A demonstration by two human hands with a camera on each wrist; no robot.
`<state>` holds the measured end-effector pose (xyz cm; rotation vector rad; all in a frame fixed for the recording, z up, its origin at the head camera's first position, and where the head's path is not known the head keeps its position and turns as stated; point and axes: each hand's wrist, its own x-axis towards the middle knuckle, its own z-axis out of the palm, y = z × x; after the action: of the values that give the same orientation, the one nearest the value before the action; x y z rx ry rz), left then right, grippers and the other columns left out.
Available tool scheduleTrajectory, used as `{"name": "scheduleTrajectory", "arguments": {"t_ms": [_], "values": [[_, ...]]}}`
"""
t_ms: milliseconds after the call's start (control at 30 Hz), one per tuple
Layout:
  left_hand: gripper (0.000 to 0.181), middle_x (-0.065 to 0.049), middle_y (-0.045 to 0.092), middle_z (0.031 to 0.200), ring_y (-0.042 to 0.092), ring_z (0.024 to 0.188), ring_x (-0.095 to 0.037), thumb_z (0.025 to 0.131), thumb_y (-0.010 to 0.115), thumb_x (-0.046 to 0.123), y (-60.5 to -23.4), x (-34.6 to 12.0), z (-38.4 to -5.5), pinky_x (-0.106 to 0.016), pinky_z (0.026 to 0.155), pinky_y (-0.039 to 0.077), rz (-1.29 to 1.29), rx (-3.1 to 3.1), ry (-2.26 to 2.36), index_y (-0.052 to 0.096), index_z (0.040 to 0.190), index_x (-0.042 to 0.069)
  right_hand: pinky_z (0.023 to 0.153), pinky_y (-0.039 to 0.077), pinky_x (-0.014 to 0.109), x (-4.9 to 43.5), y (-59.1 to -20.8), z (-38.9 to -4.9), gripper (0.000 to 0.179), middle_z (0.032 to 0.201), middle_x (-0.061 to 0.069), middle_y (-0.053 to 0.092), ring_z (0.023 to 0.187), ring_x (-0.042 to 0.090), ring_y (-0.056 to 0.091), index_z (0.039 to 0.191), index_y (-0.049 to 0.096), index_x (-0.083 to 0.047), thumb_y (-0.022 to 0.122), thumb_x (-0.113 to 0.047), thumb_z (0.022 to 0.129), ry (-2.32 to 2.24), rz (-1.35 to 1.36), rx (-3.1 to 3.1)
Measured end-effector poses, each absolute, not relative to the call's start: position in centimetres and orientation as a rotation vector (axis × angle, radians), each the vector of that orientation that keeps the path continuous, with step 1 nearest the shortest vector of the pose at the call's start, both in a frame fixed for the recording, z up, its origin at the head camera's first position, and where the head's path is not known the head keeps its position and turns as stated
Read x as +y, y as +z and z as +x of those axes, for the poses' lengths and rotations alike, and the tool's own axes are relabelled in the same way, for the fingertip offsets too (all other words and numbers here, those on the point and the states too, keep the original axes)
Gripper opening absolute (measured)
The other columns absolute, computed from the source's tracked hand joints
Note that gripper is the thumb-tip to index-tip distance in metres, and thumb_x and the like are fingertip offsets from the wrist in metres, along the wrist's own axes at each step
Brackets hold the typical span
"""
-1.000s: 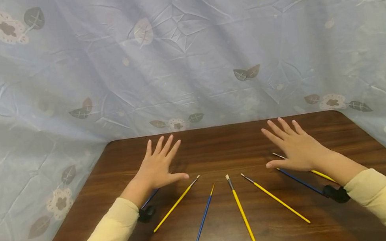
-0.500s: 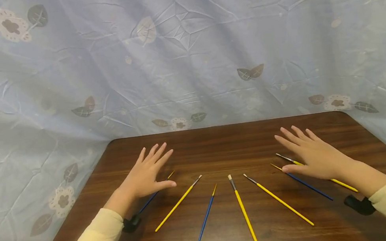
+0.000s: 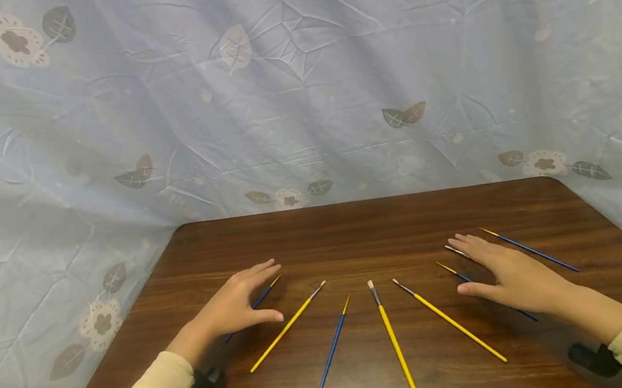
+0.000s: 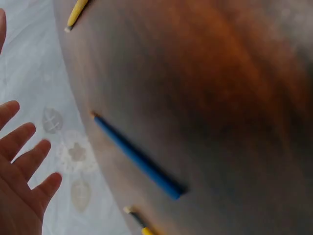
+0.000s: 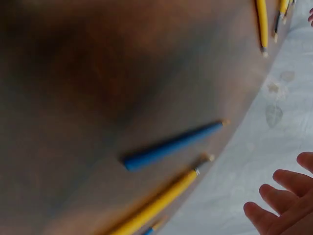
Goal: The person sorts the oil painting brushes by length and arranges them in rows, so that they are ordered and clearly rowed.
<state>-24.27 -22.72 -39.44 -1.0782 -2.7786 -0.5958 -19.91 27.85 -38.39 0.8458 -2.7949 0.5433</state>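
1. Backdrop cloth (image 3: pixel 303 124), pale blue-grey, flower-and-leaf print; hangs beyond the worktop's far edge. Slight hazard, both hands being apart from it.
2. Worktop (image 3: pixel 361 233), dark wood grain, rounded far corners; bears eight paintbrushes fanned out, bristles toward the far edge. A nudged handle could roll on it and upset the spacing.
3. Right hand (image 3: pixel 518 273), fingers extended, thumb apart, grasping nothing; seemingly raised, toward the right edge. It masks parts of two brushes in the head view, so lowering there could catch both together.
4. Left hand (image 3: pixel 237 301), fingers extended, thumb apart, grasping nothing; seemingly raised, toward the left edge. A low palm or cuff could sweep a brush aside.
5. Broad yellow paintbrush (image 3: pixel 395 344), central, tail toward the near edge, itself out of view. A careless forearm could knock that tail.
6. Slim yellow paintbrushes, three: left-hand yellow (image 3: pixel 288 327); right-hand yellow (image 3: pixel 459 327); masked yellow (image 5: pixel 156 201), between two blues, the likeliest to be picked up with a neighbour.
7. Fine-point blue paintbrushes, four: leftmost blue (image 3: pixel 262 297), partly under the left hand; central blue (image 3: pixel 333 346); inner right blue (image 3: pixel 461 276), partly masked; outermost blue (image 3: pixel 529 250), nearest the right edge, where an outward push could send it over.
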Motion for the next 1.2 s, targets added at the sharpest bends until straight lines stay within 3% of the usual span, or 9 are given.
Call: {"name": "scheduleTrajectory", "arguments": {"t_ms": [133,333,400,433,567,667,733,867,1200], "values": [[0.088,-0.012,0.045,0.146,0.042,0.133,-0.029,0.074,0.083,0.044,-40.1,-22.6,-24.2,-0.052,0.106,0.037,-1.098,-2.800,-0.771,0.046,0.144,0.006,0.095,0.045,0.056,27.6,-39.4,-19.5,0.079,0.148,0.015,0.042,0.127,0.038,0.047,0.151,0.035,-0.015,0.067,-0.049,0.088,0.562,0.858,-2.775],[0.082,-0.011,0.053,0.137,0.054,0.120,-0.028,0.075,0.084,0.036,-40.7,-22.3,-24.0,-0.047,0.098,0.047,-1.145,-2.804,-0.983,0.049,0.140,0.001,0.092,0.050,0.050,27.0,-40.1,-19.0,0.075,0.143,0.015,0.047,0.123,0.034,0.053,0.148,0.042,-0.010,0.070,-0.044,0.087,0.663,0.900,-2.773],[0.079,-0.010,0.057,0.133,0.057,0.113,-0.026,0.075,0.085,0.035,-40.8,-22.2,-24.1,-0.047,0.093,0.050,-1.134,-2.808,-1.031,0.052,0.139,0.003,0.086,0.054,0.043,26.7,-40.1,-18.9,0.074,0.140,0.015,0.051,0.094,0.021,0.067,0.145,0.045,-0.007,0.071,-0.044,0.086,0.715,0.898,-2.795],[0.077,-0.010,0.058,0.131,0.059,0.110,-0.025,0.075,0.085,0.034,-40.8,-22.1,-24.1,-0.047,0.090,0.051,-1.126,-2.810,-1.058,0.053,0.138,0.003,0.082,0.054,0.039,26.6,-40.2,-18.8,0.074,0.138,0.015,0.053,0.081,0.015,0.066,0.144,0.046,-0.006,0.072,-0.043,0.086,0.738,0.895,-2.805],[0.071,-0.008,0.062,0.124,0.062,0.099,-0.023,0.075,0.085,0.028,-41.1,-21.8,-24.1,-0.039,0.082,0.055,-1.094,-2.828,-1.199,0.056,0.135,0.005,0.075,0.052,0.032,26.3,-40.6,-18.8,0.071,0.136,0.009,0.056,0.080,0.006,0.062,0.141,0.050,-0.005,0.074,-0.042,0.085,0.784,0.883,-2.826],[0.068,-0.007,0.063,0.124,0.062,0.097,-0.022,0.076,0.085,0.024,-41.4,-21.6,-24.1,-0.034,0.079,0.056,-1.072,-2.850,-1.312,0.056,0.135,0.005,0.086,0.054,0.037,26.1,-40.9,-18.8,0.070,0.133,0.005,0.059,0.118,0.019,0.055,0.139,0.053,-0.006,0.075,-0.042,0.084,0.801,0.875,-2.815],[0.068,-0.008,0.062,0.124,0.061,0.097,-0.022,0.076,0.085,0.022,-41.5,-21.5,-24.1,-0.032,0.078,0.056,-1.055,-2.863,-1.368,0.056,0.135,0.006,0.088,0.054,0.041,26.0,-41.1,-18.8,0.069,0.130,0.005,0.061,0.115,0.022,0.059,0.138,0.053,-0.004,0.075,-0.041,0.084,0.832,0.885,-2.805],[0.065,-0.010,0.062,0.122,0.061,0.095,-0.022,0.077,0.084,0.019,-41.8,-21.3,-24.1,-0.031,0.076,0.055,-1.023,-2.877,-1.440,0.056,0.134,0.005,0.080,0.056,0.036,25.7,-41.2,-18.7,0.065,0.120,0.006,0.066,0.102,0.020,0.064,0.134,0.056,-0.002,0.076,-0.039,0.083,0.898,0.909,-2.778],[0.057,-0.009,0.063,0.109,0.061,0.086,-0.019,0.078,0.083,0.015,-42.2,-20.2,-24.1,-0.026,0.070,0.054,-0.964,-2.917,-1.508,0.059,0.129,0.002,0.065,0.053,0.025,25.0,-41.6,-19.0,0.056,0.098,0.001,0.061,0.082,0.009,0.059,0.124,0.061,-0.001,0.077,-0.036,0.083,1.179,0.913,-2.871]]}}
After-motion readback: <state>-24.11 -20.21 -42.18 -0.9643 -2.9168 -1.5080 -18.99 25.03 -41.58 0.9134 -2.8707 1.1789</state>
